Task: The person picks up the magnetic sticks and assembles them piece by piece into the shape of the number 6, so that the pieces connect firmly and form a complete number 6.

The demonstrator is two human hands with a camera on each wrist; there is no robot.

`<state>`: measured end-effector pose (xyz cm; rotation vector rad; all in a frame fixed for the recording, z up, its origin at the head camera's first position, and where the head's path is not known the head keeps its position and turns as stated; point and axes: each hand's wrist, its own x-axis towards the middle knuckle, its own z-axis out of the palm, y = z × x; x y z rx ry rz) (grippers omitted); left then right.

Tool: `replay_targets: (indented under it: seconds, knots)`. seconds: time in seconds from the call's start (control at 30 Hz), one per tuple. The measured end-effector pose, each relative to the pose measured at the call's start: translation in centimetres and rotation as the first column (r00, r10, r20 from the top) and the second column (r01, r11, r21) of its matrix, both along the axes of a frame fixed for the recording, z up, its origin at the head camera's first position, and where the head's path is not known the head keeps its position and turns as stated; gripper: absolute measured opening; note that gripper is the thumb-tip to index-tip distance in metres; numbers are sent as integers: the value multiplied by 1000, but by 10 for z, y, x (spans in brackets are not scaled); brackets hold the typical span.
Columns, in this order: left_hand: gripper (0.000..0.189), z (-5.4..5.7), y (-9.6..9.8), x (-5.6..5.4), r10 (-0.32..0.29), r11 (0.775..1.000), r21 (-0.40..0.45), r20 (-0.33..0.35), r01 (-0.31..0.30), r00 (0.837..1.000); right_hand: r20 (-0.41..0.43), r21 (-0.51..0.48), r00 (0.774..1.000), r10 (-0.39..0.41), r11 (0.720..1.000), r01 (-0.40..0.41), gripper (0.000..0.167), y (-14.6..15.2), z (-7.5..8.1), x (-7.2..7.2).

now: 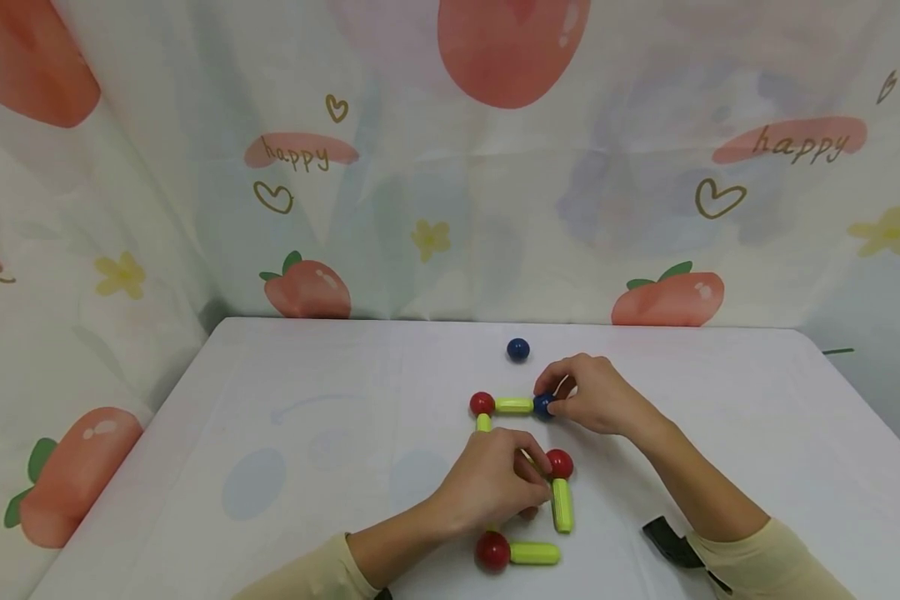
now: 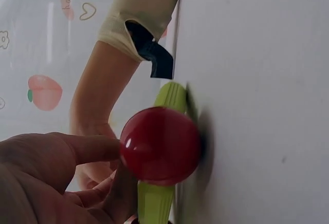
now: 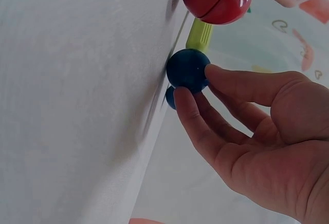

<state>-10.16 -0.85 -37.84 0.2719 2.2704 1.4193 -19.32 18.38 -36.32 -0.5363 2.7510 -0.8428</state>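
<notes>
Small balls and yellow-green rods, looking like a ball-and-stick building set, are linked on the table. My right hand [image 1: 598, 396] pinches a blue ball [image 3: 187, 71] between thumb and fingertips, at the right end of an upper rod [image 1: 513, 405]. That rod's left end meets a red ball [image 1: 482, 404]. My left hand [image 1: 491, 482] holds another red ball [image 2: 160, 146] with thumb and fingers, and a rod [image 1: 562, 505] runs from it toward me. The left hand hides the middle of the linked shape. Below it sits a third red ball [image 1: 492, 551] with a rod [image 1: 535, 553] pointing right.
A loose blue ball [image 1: 518, 349] lies near the table's back edge. Patterned cloth [image 1: 480, 208] hangs behind and to the left of the white table [image 1: 330, 467]. A dark strap [image 1: 671, 542] sticks out of the right sleeve.
</notes>
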Motion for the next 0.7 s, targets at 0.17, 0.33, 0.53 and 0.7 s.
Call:
replay_targets:
  seconds: [0.17, 0.33, 0.53, 0.7]
  knots:
    - [14, 3, -9, -12, 27, 998, -53, -111, -33, 994, -6, 5, 1000, 3, 1000, -2, 17, 0, -1, 0]
    - [13, 1, -24, -33, 37, 992, -108, -301, -73, 953, -3, 6, 1000, 3, 1000, -3, 17, -1, -1, 1]
    - [13, -3, -42, -55, 75, 972, -166, -442, -164, 894, 1, 5, 1000, 1, 1000, -1, 17, -1, -1, 1]
    - [20, -6, -50, -66, 63, 955, -234, -432, -180, 899, 3, 6, 1000, -4, 1000, 4, 17, -1, -1, 2]
